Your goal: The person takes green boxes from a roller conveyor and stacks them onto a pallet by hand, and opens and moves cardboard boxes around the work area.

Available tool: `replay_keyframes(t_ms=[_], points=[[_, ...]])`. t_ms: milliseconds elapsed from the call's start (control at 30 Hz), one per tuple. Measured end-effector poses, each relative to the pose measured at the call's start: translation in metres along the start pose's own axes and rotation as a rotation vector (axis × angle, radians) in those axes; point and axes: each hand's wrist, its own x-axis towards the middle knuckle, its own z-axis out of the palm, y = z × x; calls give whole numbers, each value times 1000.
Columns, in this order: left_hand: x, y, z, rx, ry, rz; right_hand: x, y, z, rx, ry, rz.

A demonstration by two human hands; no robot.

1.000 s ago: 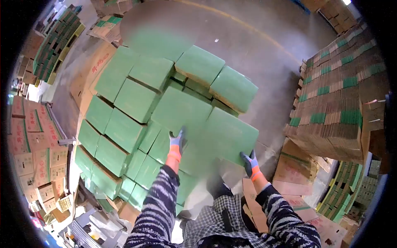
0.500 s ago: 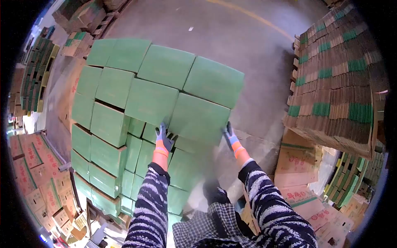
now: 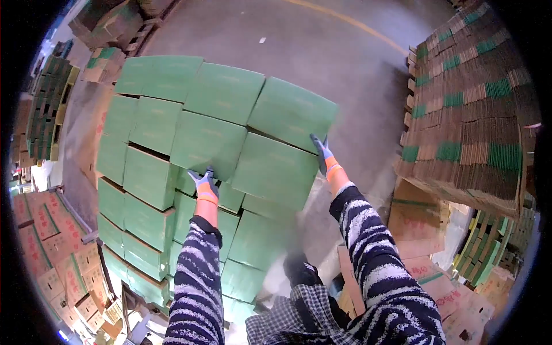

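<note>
A large stack of green cardboard boxes stands in front of me, its top layer set edge to edge. My left hand, in a grey and orange work glove, has its fingers spread against the near edge of a top box. Beside that box, another green box sits at the near right corner of the top layer. My gloved right hand touches the stack's right side, where this corner box meets the box behind it. Its fingers are stretched out. Lower boxes show below the left hand.
Flattened cartons are piled high on a pallet at the right. Brown printed boxes lie at the lower right, and more brown boxes stand at the left. Grey concrete floor runs behind the stack.
My left hand has shifted left, from the joint between two boxes to the left one's near edge. My right hand has moved farther forward along the stack's right side.
</note>
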Motion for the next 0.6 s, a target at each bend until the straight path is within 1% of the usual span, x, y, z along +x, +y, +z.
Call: replay_keyframes(t_ms=[33,67,133,167,200,233,267,300,367,467,500,567,600], points=[[-5,7,1,9,-22,-58,4,1,-4,-79,-7,9],[-11,10,7,65,31,-15,10,3,-5,-64,-13,-12],[-9,12,4,42,-21,-40,18,12,-6,-26,-22,-56],[-6,14,2,15,-62,-64,16,14,-5,5,27,-108],[5,9,-9,-11,-99,-90,11,16,-4,96,83,-104],[33,-2,-25,-69,-218,-127,7,20,-3,185,135,-102],[33,-3,-24,-63,-236,-129,5,23,-1,276,185,-100],[31,-1,-25,-58,-254,-131,1,29,0,342,125,-143],[29,3,-31,-80,-297,-154,4,33,4,387,58,-154],[20,13,-39,-115,-356,-195,54,73,-18,312,-62,-99],[13,14,-40,-30,-276,-124,43,53,-11,290,20,-12],[-10,7,-58,137,-145,5,14,59,-6,534,-55,-19],[-19,-3,-63,214,-104,70,-14,58,-3,511,8,-77]])
